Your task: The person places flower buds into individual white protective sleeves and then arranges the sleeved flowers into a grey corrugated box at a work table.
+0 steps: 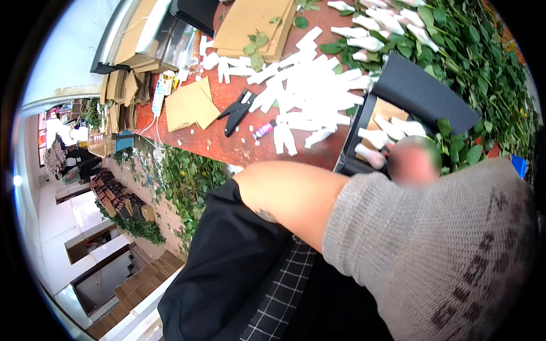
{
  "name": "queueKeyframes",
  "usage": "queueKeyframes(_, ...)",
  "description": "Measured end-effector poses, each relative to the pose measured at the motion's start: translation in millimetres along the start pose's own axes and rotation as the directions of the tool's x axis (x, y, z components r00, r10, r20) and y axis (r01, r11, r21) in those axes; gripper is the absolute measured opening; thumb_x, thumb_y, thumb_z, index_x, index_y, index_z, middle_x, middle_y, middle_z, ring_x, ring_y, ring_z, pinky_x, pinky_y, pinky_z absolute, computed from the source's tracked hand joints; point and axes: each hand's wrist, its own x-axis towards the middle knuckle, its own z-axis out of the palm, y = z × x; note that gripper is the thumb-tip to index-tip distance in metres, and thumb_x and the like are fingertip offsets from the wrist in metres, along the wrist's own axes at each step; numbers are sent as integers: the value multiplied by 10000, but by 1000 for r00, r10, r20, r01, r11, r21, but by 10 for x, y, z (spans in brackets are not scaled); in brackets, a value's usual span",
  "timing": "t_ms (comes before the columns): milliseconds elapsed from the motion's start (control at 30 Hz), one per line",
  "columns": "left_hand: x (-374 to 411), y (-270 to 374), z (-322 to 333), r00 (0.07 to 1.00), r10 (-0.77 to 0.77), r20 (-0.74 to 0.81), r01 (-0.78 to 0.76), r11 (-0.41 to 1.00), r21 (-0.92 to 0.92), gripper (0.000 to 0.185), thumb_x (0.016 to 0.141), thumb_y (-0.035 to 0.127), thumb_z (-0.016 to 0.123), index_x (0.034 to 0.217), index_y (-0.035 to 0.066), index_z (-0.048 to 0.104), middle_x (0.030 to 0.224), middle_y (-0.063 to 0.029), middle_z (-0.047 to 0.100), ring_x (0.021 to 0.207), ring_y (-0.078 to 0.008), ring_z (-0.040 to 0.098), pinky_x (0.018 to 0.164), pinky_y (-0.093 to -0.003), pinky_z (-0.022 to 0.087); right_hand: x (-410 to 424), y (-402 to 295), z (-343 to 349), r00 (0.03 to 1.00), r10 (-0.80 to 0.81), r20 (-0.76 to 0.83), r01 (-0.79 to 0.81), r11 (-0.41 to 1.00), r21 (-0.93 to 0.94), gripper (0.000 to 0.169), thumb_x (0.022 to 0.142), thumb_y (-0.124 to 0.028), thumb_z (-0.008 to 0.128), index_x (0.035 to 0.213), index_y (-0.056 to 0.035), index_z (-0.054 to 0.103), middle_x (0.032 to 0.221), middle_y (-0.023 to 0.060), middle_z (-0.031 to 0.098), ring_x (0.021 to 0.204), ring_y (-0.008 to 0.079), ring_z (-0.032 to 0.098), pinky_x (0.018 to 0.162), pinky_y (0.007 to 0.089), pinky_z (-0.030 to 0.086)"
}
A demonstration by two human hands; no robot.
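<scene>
A grey knit glove with dark marks covers my left hand [452, 251], very close to the camera at the lower right. Its fingers run out of sight, so what it holds is hidden. My right hand is out of view. Just beyond the glove's cuff, several white-sleeved flower buds [375, 138] lie by a kraft sheet in a black tray [357, 128]. A black corrugated sheet [426, 91] leans over the tray. A blurred round patch hides part of this spot. Many white sleeves [307, 85] are heaped on the red tabletop [234, 147], near a black tool [236, 113] and a small purple tube [264, 129].
Kraft cardboard sheets [251, 25] and smaller kraft pieces [192, 106] lie on the table. Leafy stems [482, 64] with white-sleeved buds [379, 21] cover the upper right. A power strip [158, 96] with a cable sits at the table's left edge. More greenery [192, 179] lies below that edge.
</scene>
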Motion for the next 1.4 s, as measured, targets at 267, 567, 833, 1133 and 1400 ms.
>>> queueKeyframes(267, 60, 64, 11, 1000, 3, -26, -2, 999, 43, 207, 820, 240, 604, 856, 40, 639, 725, -86, 632, 734, -257, 657, 697, -387, 522, -3, 11, -51, 1000, 3, 13, -4, 999, 34, 379, 807, -289, 616, 1135, -103, 589, 997, 98, 661, 981, 271, 622, 835, 400, 492)
queueKeyframes(567, 78, -20, -315, 993, 56, -102, -46, 994, 98, 208, 799, 261, 614, 805, 54, 625, 677, -68, 609, 719, -249, 653, 685, -386, 521, -124, 139, 25, 1000, -10, -14, 11, 997, 75, 409, 832, -318, 625, 1185, -114, 587, 1025, 99, 661, 997, 265, 616, 862, 409, 483)
queueKeyframes(833, -519, -1089, 105, 883, -465, -57, 444, 870, -213, 214, 810, 255, 644, 859, 47, 653, 737, -120, 620, 716, -265, 631, 681, -355, 486, -53, -33, -75, 994, 113, 6, -113, 984, 137, 284, 760, -252, 647, 991, -93, 595, 972, 83, 653, 896, 299, 632, 791, 423, 499)
queueKeyframes(1133, -553, -1074, 159, 851, -450, -270, 351, 871, -344, 198, 802, 215, 673, 928, 62, 678, 822, -107, 641, 752, -255, 636, 696, -354, 493, -75, -76, -102, 998, 15, -64, -17, 1000, -24, 293, 778, -275, 641, 994, -85, 583, 855, 100, 637, 819, 285, 657, 653, 404, 531)
queueKeyframes(1400, -513, -1296, 307, 976, -122, -178, 106, 990, -98, 168, 797, 213, 676, 880, 67, 664, 819, -74, 623, 776, -266, 614, 712, -373, 488, -80, -87, -60, 992, 77, -98, -69, 994, 84, 396, 731, -240, 670, 1087, -78, 609, 1002, 91, 645, 862, 303, 644, 728, 420, 515)
